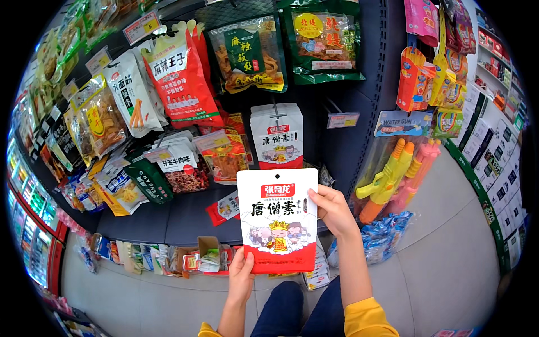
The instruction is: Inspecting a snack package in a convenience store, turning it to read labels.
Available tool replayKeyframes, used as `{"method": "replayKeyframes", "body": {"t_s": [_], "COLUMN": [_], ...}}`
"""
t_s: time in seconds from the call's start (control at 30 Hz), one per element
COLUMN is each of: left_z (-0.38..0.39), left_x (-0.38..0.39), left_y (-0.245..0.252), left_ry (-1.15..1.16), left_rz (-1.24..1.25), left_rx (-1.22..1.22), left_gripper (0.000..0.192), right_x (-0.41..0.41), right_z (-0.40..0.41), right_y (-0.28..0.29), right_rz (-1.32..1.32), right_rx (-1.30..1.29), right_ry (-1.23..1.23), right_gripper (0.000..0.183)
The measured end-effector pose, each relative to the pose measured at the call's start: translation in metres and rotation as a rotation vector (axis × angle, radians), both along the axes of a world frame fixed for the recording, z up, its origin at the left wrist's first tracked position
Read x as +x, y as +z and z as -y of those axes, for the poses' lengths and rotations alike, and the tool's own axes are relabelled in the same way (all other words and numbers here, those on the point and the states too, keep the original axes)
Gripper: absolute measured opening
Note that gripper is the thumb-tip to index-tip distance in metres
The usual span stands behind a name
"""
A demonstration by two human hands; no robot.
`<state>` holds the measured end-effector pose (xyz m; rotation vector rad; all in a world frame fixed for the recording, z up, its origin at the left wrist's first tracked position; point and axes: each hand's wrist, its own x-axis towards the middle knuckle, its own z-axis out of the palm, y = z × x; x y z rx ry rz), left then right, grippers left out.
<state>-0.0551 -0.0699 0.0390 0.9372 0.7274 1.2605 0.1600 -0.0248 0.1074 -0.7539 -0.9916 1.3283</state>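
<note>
A flat white and red snack packet (280, 223) with cartoon figures and a small hole at its top is held upright between both hands. My left hand (241, 269) grips its lower left corner, thumb in front. My right hand (334, 210) pinches its upper right edge. Just behind and above it, a stack of matching white and red packets (277, 130) hangs on a metal peg hook. Another small red and white packet (225, 209) lies on the dark shelf, partly hidden by the held one.
Bagged snacks hang around, among them a red and white bag (181, 80). Packaged toy water guns (389, 175) hang at the right, above a blue plastic-wrapped bundle (370, 240). Small boxes of packets (208, 257) line the shelf's foot. An empty-looking peg with a price tag (343, 120) sticks out.
</note>
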Motion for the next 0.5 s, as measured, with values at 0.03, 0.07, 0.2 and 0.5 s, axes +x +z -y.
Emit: {"method": "replayKeyframes", "body": {"t_s": [0.03, 0.07, 0.2, 0.5], "left_z": [0.001, 0.001, 0.0, -0.004], "left_x": [-0.001, -0.002, -0.007, -0.013], "left_y": [0.0, 0.0, -0.003, -0.007], "left_ry": [-0.011, -0.024, -0.01, 0.01], "left_rz": [0.028, 0.056, 0.044, 0.032], "left_rx": [-0.014, -0.028, -0.031, -0.04], "left_gripper": [0.023, 0.024, 0.024, 0.024], "right_x": [0.0, 0.0, -0.006, -0.014], "right_z": [0.0, -0.001, -0.003, -0.005], "right_y": [-0.001, -0.002, -0.005, -0.005], "right_rz": [0.003, 0.006, -0.001, -0.005], "right_rx": [-0.007, -0.013, -0.017, -0.027], "right_ry": [-0.004, -0.01, -0.004, -0.027], "right_gripper": [0.023, 0.022, 0.022, 0.021]}}
